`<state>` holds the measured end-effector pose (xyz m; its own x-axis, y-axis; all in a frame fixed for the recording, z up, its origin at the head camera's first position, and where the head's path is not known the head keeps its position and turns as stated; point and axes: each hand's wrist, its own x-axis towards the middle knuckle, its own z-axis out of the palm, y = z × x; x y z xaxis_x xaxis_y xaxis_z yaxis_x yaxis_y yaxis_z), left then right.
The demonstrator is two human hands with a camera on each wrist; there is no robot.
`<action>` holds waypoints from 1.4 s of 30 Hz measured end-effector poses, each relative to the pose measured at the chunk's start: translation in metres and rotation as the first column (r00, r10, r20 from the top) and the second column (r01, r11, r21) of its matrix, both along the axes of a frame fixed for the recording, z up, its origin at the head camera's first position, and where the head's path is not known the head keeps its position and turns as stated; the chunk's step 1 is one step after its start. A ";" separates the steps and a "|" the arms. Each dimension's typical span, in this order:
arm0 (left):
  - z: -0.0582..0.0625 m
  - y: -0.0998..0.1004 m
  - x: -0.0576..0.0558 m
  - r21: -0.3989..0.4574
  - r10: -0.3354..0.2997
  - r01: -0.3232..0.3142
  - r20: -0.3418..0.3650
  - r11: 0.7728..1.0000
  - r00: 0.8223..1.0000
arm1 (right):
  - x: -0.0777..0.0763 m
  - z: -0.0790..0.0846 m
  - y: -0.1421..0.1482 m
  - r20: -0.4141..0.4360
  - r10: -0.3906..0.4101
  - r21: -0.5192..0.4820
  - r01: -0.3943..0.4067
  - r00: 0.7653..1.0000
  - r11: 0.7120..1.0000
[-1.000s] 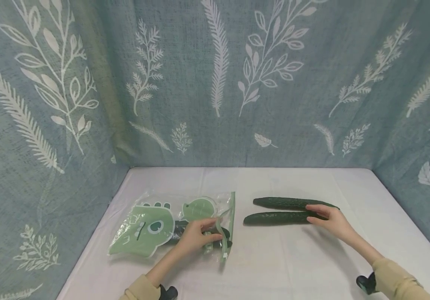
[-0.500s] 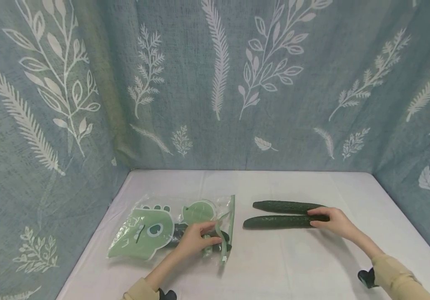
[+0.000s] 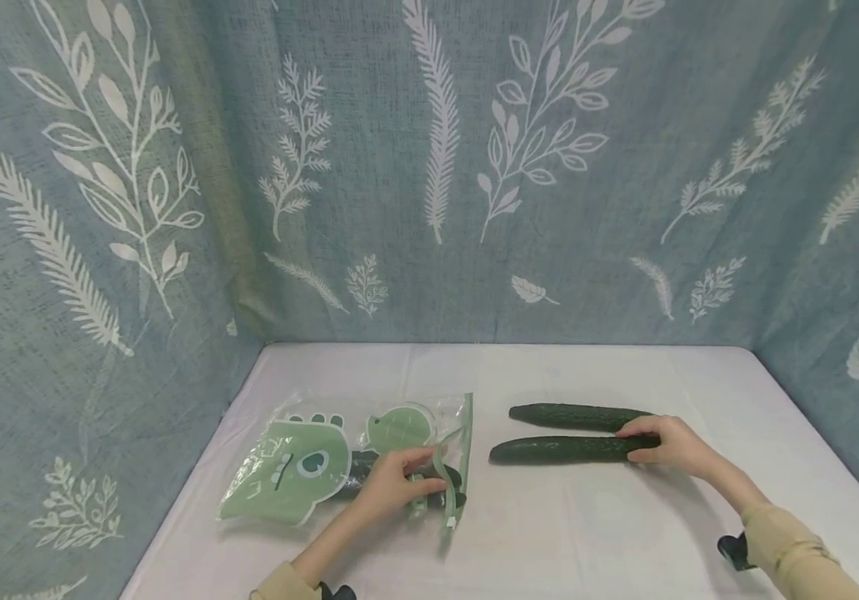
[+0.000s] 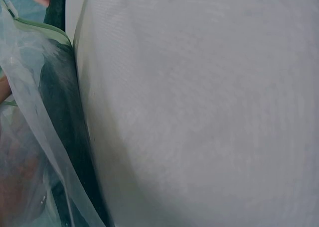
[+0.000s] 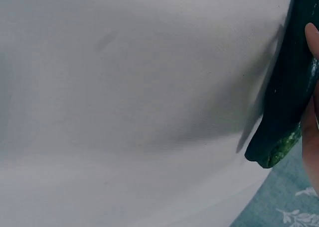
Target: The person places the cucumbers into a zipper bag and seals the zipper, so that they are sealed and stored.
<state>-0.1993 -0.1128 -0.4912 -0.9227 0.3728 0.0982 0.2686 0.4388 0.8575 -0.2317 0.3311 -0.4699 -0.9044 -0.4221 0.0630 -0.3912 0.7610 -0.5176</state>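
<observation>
A clear zip bag (image 3: pixel 309 467) with green cartoon prints lies on the left of the table, its green-edged mouth facing right. Dark green cucumbers (image 3: pixel 357 475) show through its plastic. My left hand (image 3: pixel 387 487) holds the upper layer of the bag near the mouth; in the left wrist view the plastic partly veils the fingers. To the right lie two loose cucumbers, the farther one (image 3: pixel 575 415) and the nearer one (image 3: pixel 556 450). With thumb and fingers my right hand (image 3: pixel 669 446) grips the right end of the nearer cucumber, seen close in the right wrist view.
A white cloth covers the table (image 3: pixel 526 542). Blue-green curtains (image 3: pixel 399 167) with white leaf prints stand behind it and along both sides. The bag's mouth and the loose cucumbers lie a short gap apart.
My right hand has closed in on the nearer cucumber, having spanned both cucumbers' ends earlier. The left hand stays at the bag's mouth. The head view has tilted slightly.
</observation>
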 end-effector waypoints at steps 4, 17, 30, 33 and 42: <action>0.001 0.000 0.000 -0.007 0.008 -0.008 0.003 1.000 1.000 | 0.003 -0.002 0.002 -0.014 -0.008 0.003 0.008 1.000 1.000; -0.001 0.000 0.001 -0.015 0.002 -0.002 -0.014 1.000 1.000 | 0.018 -0.015 0.004 0.040 -0.005 -0.008 0.005 0.999 1.000; 0.001 0.001 0.000 -0.014 0.004 -0.004 -0.017 1.000 1.000 | 0.015 -0.016 0.009 0.137 -0.048 -0.070 0.058 0.989 0.996; 0.001 0.001 0.000 -0.013 0.002 -0.002 -0.016 1.000 1.000 | 0.015 -0.016 0.009 0.158 -0.053 -0.076 0.066 0.986 0.995; 0.001 0.002 0.000 -0.006 0.005 -0.006 -0.007 1.000 1.000 | 0.015 -0.016 0.009 0.165 -0.046 -0.090 0.061 0.985 0.994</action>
